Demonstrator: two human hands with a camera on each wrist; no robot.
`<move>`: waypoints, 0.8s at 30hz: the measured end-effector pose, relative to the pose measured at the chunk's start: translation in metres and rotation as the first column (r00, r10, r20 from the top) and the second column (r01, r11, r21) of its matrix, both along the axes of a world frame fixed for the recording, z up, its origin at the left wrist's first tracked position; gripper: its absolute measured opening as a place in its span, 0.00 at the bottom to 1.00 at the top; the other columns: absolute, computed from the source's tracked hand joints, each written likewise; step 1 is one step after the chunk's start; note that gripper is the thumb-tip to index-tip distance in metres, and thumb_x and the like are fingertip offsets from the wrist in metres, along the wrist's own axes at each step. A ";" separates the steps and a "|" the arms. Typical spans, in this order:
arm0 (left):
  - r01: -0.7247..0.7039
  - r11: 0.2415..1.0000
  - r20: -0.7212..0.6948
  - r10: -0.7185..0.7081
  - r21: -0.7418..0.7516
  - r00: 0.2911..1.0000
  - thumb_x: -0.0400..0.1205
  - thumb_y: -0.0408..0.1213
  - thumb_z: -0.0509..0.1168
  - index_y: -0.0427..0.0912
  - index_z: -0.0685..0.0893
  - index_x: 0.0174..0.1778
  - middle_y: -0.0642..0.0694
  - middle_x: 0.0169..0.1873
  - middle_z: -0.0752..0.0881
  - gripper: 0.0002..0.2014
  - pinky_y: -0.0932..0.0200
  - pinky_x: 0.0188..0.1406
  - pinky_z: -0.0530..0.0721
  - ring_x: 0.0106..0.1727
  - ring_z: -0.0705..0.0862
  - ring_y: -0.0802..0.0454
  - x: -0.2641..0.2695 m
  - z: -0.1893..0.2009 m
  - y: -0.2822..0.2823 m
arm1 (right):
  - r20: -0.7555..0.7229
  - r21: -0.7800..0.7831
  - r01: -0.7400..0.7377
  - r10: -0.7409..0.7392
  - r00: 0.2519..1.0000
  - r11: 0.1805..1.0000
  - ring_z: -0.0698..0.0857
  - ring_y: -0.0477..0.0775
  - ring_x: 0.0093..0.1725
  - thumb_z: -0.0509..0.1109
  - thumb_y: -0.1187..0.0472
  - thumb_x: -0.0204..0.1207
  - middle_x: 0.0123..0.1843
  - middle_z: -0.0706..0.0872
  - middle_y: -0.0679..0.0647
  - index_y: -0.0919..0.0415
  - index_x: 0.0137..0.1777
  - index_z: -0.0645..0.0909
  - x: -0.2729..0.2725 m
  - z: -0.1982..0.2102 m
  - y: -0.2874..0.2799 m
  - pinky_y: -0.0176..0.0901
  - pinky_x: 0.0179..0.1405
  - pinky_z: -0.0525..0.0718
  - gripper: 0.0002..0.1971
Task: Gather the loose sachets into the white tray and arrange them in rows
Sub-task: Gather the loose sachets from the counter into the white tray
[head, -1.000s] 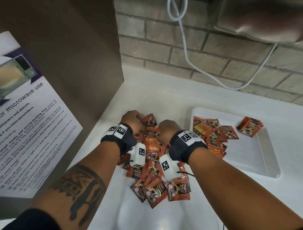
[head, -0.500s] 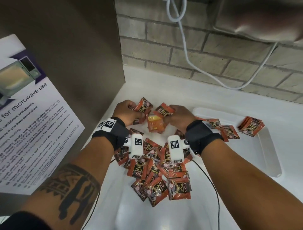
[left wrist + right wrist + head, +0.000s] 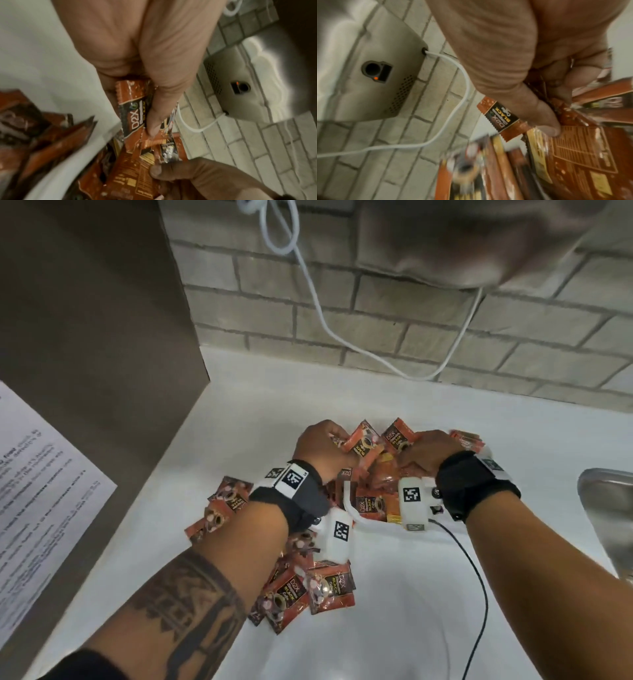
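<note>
Orange-and-black coffee sachets are the task's objects. My left hand [image 3: 323, 448] grips a bunch of sachets [image 3: 363, 445]; in the left wrist view its thumb [image 3: 154, 121] presses on a D2X sachet [image 3: 133, 121]. Close beside it, my right hand [image 3: 426, 455] grips another bunch [image 3: 397, 436], seen in the right wrist view as a fanned handful [image 3: 503, 119]. Both hands hover over the near left corner of the white tray [image 3: 354, 513], which holds more sachets [image 3: 371, 503]. A loose pile [image 3: 308, 587] lies on the counter under my left forearm.
The white counter [image 3: 394, 628] meets a brick wall [image 3: 445, 337] behind and a brown panel [image 3: 102, 337] on the left. A steel sink [image 3: 609, 508] sits at the right edge. A white cable [image 3: 318, 313] hangs from a wall-mounted grey unit [image 3: 462, 241].
Both hands have lifted handfuls of sachets off the loose pile and carried them right, from above the pile to above the tray's left corner.
</note>
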State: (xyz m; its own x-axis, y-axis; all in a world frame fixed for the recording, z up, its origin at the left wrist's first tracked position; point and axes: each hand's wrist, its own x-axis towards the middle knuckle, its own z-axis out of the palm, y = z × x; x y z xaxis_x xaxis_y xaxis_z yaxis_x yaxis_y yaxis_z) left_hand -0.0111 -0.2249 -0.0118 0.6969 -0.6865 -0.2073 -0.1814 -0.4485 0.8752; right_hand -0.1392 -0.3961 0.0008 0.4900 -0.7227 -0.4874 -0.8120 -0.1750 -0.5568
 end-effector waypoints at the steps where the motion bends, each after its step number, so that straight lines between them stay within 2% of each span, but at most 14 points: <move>1: 0.004 1.000 0.029 -0.004 0.015 1.000 0.66 0.39 0.84 0.51 0.83 0.49 0.54 0.48 0.85 0.21 0.63 0.36 0.78 0.48 0.84 0.52 -0.007 -0.001 -0.008 | 0.002 0.013 0.008 -0.008 1.000 1.000 0.88 0.64 0.59 0.79 0.69 0.71 0.58 0.88 0.61 0.63 0.64 0.84 -0.003 -0.005 0.000 0.55 0.61 0.88 0.21; 3: -0.016 0.999 0.057 0.014 0.038 0.998 0.68 0.38 0.82 0.50 0.83 0.52 0.54 0.49 0.83 0.20 0.64 0.35 0.75 0.50 0.82 0.53 -0.015 -0.004 -0.023 | -0.055 -0.073 -0.058 0.054 0.997 0.996 0.88 0.61 0.59 0.81 0.63 0.71 0.55 0.88 0.59 0.65 0.63 0.85 -0.006 -0.009 0.004 0.50 0.60 0.87 0.20; 6: -0.011 0.995 0.137 -0.003 0.099 0.991 0.70 0.37 0.82 0.46 0.83 0.58 0.54 0.51 0.82 0.22 0.63 0.46 0.75 0.55 0.82 0.52 -0.021 -0.005 -0.035 | -0.182 -0.223 -0.199 0.160 0.970 0.954 0.83 0.55 0.51 0.83 0.51 0.68 0.51 0.85 0.53 0.60 0.56 0.87 -0.007 -0.003 0.011 0.40 0.49 0.79 0.20; 8: 0.025 0.991 0.189 -0.050 0.133 0.981 0.71 0.37 0.82 0.44 0.84 0.61 0.52 0.53 0.83 0.23 0.63 0.48 0.74 0.57 0.82 0.51 -0.026 -0.007 -0.039 | -0.221 -0.258 -0.247 0.191 0.956 0.934 0.84 0.55 0.51 0.81 0.47 0.69 0.54 0.88 0.54 0.60 0.57 0.88 -0.009 -0.002 0.010 0.42 0.49 0.80 0.22; 10: 0.062 0.987 0.222 -0.095 0.151 0.970 0.71 0.39 0.82 0.42 0.85 0.59 0.52 0.52 0.85 0.22 0.62 0.47 0.76 0.55 0.83 0.51 -0.030 -0.010 -0.040 | -0.238 -0.281 -0.253 0.188 0.953 0.926 0.86 0.59 0.57 0.78 0.47 0.73 0.60 0.89 0.59 0.63 0.61 0.87 -0.012 0.000 0.010 0.46 0.55 0.84 0.23; 13: 0.107 0.979 0.270 -0.151 0.172 0.951 0.70 0.41 0.82 0.42 0.87 0.52 0.48 0.48 0.90 0.17 0.55 0.49 0.85 0.52 0.87 0.48 -0.035 -0.011 -0.040 | -0.190 -0.329 -0.194 0.136 0.972 0.924 0.85 0.62 0.63 0.70 0.50 0.81 0.65 0.86 0.62 0.68 0.65 0.83 -0.015 0.004 0.013 0.48 0.61 0.82 0.22; 16: 0.099 0.991 0.253 -0.118 0.087 0.960 0.73 0.47 0.81 0.44 0.86 0.56 0.52 0.51 0.89 0.19 0.56 0.55 0.85 0.52 0.86 0.53 -0.030 -0.006 -0.034 | -0.176 -0.336 -0.203 0.150 0.973 0.920 0.86 0.62 0.61 0.70 0.53 0.80 0.64 0.87 0.63 0.69 0.65 0.83 -0.014 0.010 0.018 0.48 0.60 0.84 0.21; 18: 0.039 0.998 0.269 -0.049 0.041 0.962 0.79 0.51 0.76 0.45 0.87 0.59 0.54 0.54 0.87 0.18 0.58 0.58 0.83 0.54 0.85 0.55 -0.014 0.000 -0.026 | -0.123 -0.343 -0.178 0.144 0.982 0.922 0.86 0.62 0.60 0.72 0.56 0.78 0.63 0.87 0.62 0.69 0.65 0.82 -0.014 0.011 0.021 0.48 0.60 0.85 0.20; 19: -0.001 0.999 0.292 -0.009 0.033 0.956 0.82 0.48 0.73 0.45 0.87 0.59 0.54 0.55 0.88 0.14 0.58 0.60 0.82 0.56 0.86 0.54 -0.004 0.003 -0.019 | -0.083 -0.366 -0.168 0.148 0.986 0.915 0.85 0.61 0.61 0.72 0.56 0.77 0.64 0.86 0.61 0.67 0.65 0.82 -0.013 0.011 0.023 0.45 0.60 0.83 0.20; 21: -0.043 0.997 0.334 0.018 0.067 0.942 0.84 0.37 0.67 0.45 0.88 0.58 0.52 0.57 0.90 0.08 0.58 0.63 0.81 0.60 0.87 0.51 0.019 0.005 -0.004 | 0.035 -0.400 -0.131 0.158 0.987 0.907 0.84 0.56 0.62 0.72 0.57 0.77 0.65 0.86 0.55 0.60 0.65 0.83 -0.010 0.011 0.029 0.38 0.54 0.76 0.17; 22: -0.015 0.993 0.330 -0.025 0.118 0.944 0.84 0.33 0.66 0.45 0.87 0.61 0.51 0.60 0.89 0.11 0.59 0.62 0.80 0.62 0.86 0.49 0.028 0.003 0.004 | 0.088 -0.395 -0.119 0.166 0.982 0.911 0.85 0.54 0.60 0.71 0.57 0.77 0.62 0.87 0.52 0.56 0.62 0.84 -0.007 0.011 0.034 0.37 0.52 0.75 0.14; 24: 0.184 0.936 0.238 -0.260 0.301 0.936 0.81 0.32 0.70 0.47 0.78 0.73 0.49 0.70 0.81 0.23 0.61 0.61 0.76 0.69 0.81 0.48 0.038 -0.001 0.021 | 0.110 -0.380 -0.184 0.242 0.964 0.906 0.85 0.51 0.57 0.71 0.57 0.75 0.56 0.89 0.47 0.50 0.56 0.86 0.003 0.011 0.044 0.37 0.50 0.75 0.10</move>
State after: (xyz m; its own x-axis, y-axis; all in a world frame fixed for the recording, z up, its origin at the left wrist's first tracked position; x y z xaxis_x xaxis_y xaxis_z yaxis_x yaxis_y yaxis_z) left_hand 0.0269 -0.2037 -0.0130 0.5883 -0.7747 -0.2317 -0.5159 -0.5802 0.6302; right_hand -0.1360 -0.3518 0.0121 0.6990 -0.7051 -0.1191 -0.6439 -0.5481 -0.5337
